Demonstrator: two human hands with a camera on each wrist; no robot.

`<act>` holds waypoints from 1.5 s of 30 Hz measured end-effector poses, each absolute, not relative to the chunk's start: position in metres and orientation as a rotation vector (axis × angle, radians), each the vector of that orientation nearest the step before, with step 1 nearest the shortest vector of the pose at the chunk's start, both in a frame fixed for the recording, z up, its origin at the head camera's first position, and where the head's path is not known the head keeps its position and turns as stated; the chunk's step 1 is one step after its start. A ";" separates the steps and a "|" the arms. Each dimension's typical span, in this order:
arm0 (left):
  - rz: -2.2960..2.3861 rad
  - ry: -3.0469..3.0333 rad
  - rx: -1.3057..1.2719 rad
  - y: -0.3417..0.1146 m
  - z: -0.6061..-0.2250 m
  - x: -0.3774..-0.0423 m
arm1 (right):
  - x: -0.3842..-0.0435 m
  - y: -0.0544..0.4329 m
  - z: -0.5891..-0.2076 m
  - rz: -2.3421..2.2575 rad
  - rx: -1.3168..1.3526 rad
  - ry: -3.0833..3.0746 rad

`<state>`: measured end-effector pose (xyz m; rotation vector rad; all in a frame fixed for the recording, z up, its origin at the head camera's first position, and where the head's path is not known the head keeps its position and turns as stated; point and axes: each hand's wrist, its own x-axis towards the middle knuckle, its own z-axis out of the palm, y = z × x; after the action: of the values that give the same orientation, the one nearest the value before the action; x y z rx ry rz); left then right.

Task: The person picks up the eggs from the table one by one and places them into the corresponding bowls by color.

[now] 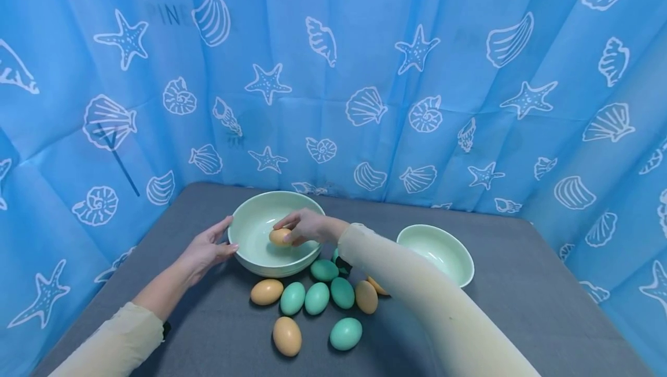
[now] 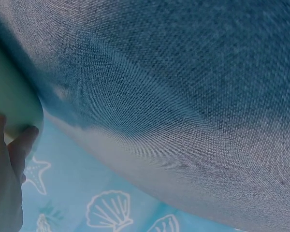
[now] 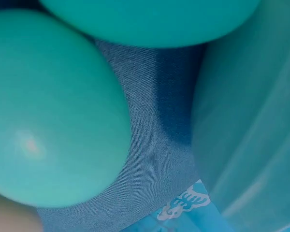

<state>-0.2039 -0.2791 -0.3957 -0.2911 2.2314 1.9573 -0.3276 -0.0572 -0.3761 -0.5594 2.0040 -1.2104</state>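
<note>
A large pale green bowl (image 1: pixel 250 252) stands toward the back left of the table. My left hand (image 1: pixel 205 255) holds its left rim, thumb and fingers spread along the edge; the left wrist view shows those fingertips (image 2: pixel 25 140) against the bowl wall (image 2: pixel 12 92). Inside the bowl, my right hand (image 1: pixel 307 226) pinches a tan egg (image 1: pixel 279 237) between thumb and fingers. Whether that egg touches the bottom I cannot tell. In front of the bowl lie several green eggs (image 1: pixel 316 298) and several tan eggs (image 1: pixel 287 336). Close under the right wrist are green eggs (image 3: pixel 53 116).
A smaller pale green bowl (image 1: pixel 438 249) stands to the right, partly behind my right sleeve (image 1: pixel 411 284). The sleeve also covers some eggs near the large bowl. A grey cloth covers the table (image 1: pixel 219 330), and a blue shell-patterned curtain (image 1: pixel 323 76) hangs behind it.
</note>
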 end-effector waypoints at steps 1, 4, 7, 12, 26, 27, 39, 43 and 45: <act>1.957 2.232 -0.287 -0.279 -0.396 -0.204 | -0.328 -0.058 -0.377 -1.196 -0.568 2.001; 1.960 2.229 -0.279 -0.279 -0.395 -0.205 | -0.329 -0.058 -0.378 -1.151 -0.594 1.987; 1.964 2.227 -0.275 -0.280 -0.395 -0.205 | -0.329 -0.060 -0.379 -1.116 -0.612 1.978; 1.973 2.216 -0.266 -0.280 -0.395 -0.204 | -0.330 -0.063 -0.382 -1.048 -0.608 2.006; 1.952 2.239 -0.265 -0.279 -0.395 -0.203 | -0.329 -0.066 -0.384 -0.992 -0.567 2.035; 1.953 2.238 -0.267 -0.279 -0.396 -0.203 | -0.329 -0.066 -0.383 -0.998 -0.562 2.029; 1.949 2.224 -0.270 -0.276 -0.396 -0.203 | -0.325 -0.056 -0.372 -1.075 -0.539 2.008; 1.942 2.251 -0.287 -0.276 -0.397 -0.203 | -0.324 -0.047 -0.362 -1.098 -0.570 1.997; 1.937 2.269 -0.293 -0.277 -0.397 -0.204 | -0.324 -0.041 -0.356 -1.120 -0.577 1.998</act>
<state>-0.2036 -0.2767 -0.3971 -0.2930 2.2694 1.9374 -0.3236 -0.0408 -0.3555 -0.5770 1.9981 -1.1202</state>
